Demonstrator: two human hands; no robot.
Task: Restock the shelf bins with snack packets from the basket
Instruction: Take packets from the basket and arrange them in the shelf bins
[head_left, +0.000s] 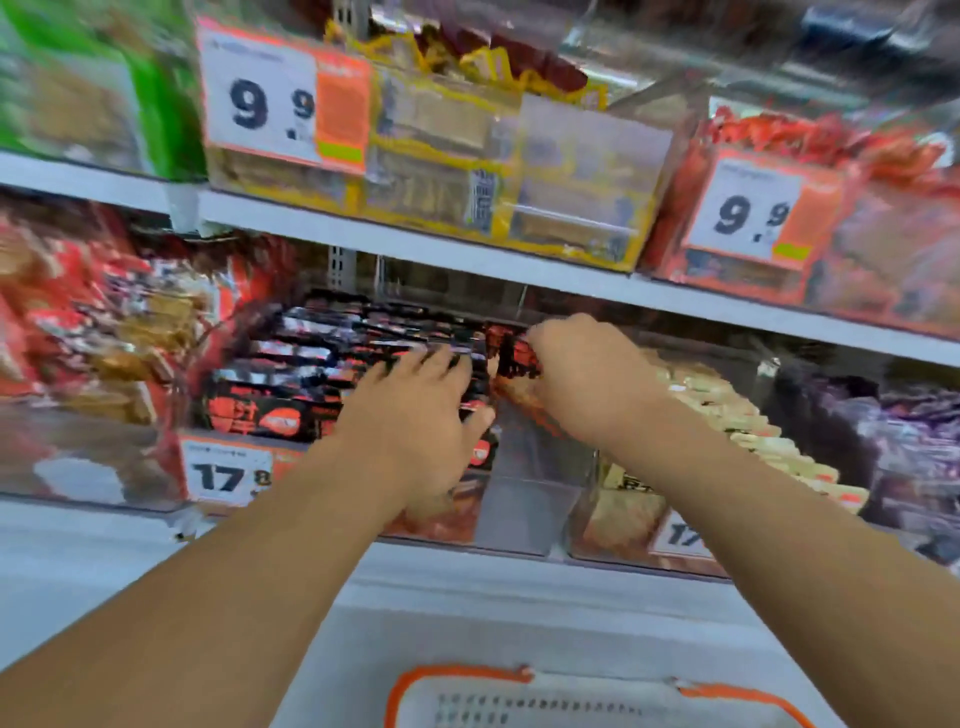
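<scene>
Your right hand (582, 374) pinches a small red-and-black snack packet (511, 356) over the clear plastic shelf bin (524, 499), at its back edge. Your left hand (415, 415), just left of that packet, lies flat with fingers straight on the black-and-orange packets (291, 374) stacked in the bin. Below the bin sits the white, orange-rimmed basket (571, 696).

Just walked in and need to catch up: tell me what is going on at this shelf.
A person is restocking a clear shelf bin on the lower shelf. The left hand lies with spread fingers on the black and red snack packets in the bin, pressing them aside. The right hand pinches a red packet and holds it over the gap beside that stack. The white basket with an orange rim sits below, at the bottom edge of the view.
</scene>
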